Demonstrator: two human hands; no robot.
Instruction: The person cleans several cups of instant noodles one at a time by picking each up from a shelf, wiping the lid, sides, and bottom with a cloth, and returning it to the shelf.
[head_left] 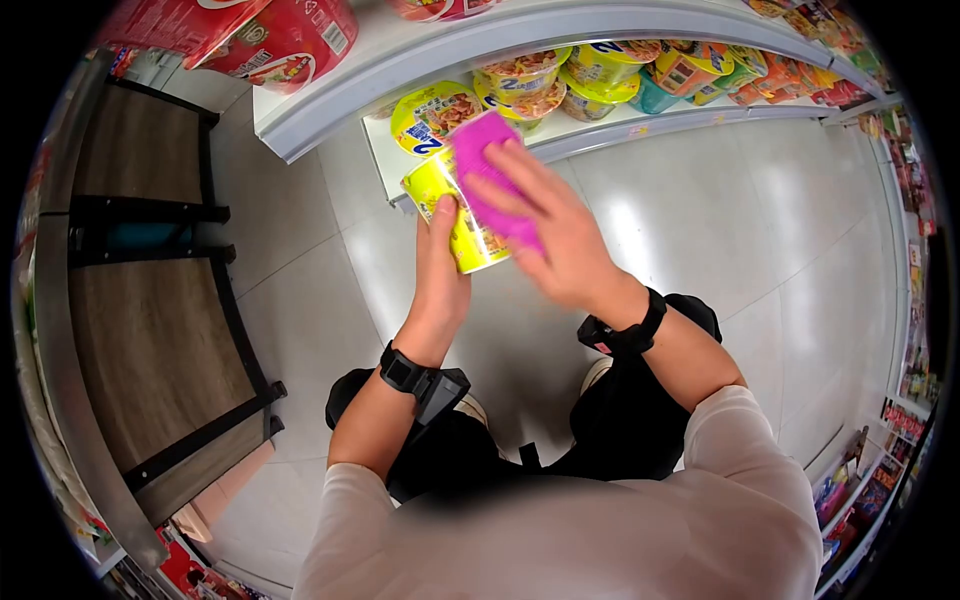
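My left hand point(440, 262) is wrapped round a yellow instant noodle cup point(427, 180), thumb along its side, holding it tilted over the floor. A bright pink cloth point(484, 160) lies against the cup's side and hides part of it. On the cloth rests my right hand point(570, 240), its fingers bent over the pink fabric and slightly blurred. Just beyond the held cup, another yellow noodle cup point(432, 112) lies on the lower shelf with its printed lid turned toward me.
The white lower shelf point(392, 172) carries several stacked noodle cups point(520, 78). Above it, an upper shelf edge point(290, 135) juts out, with red noodle tubs point(300, 45) on top. A brown-panelled rack point(160, 350) stands at left; stocked shelves point(870, 480) line the right.
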